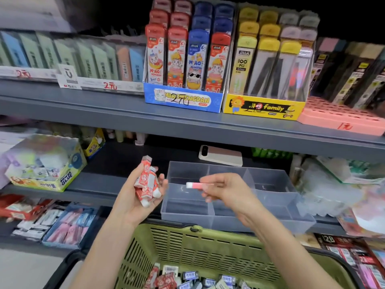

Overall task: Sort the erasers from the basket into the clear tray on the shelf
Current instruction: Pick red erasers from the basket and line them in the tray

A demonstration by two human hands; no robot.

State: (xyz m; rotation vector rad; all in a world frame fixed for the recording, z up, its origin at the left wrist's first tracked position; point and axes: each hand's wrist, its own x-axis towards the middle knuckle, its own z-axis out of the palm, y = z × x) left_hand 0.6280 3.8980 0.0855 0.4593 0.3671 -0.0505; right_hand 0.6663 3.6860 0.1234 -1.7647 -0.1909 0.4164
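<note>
I am holding my left hand [133,205] just to the left of the clear tray [185,214], palm turned up, with the fingers curling round a bundle of red-and-white erasers [145,182]. One of them is sticking up above the rest. My right hand [229,190] is hovering over the tray's middle compartments, pinching a single pink eraser [195,185] between thumb and fingertips. Its white end is pointing left toward the bundle, and the eraser is not touching the tray.

The tray is sitting on the lower shelf [100,184], and its front edge is overhanging the green basket [208,243] just below it. The compartments I can see are showing only bare plastic, though my right hand is covering part of them. More erasers [187,278], red-wrapped and dark-wrapped, are lying loose at the bottom of the basket, in front of and below the tray. A phone [220,156] is lying flat just behind the tray.
</note>
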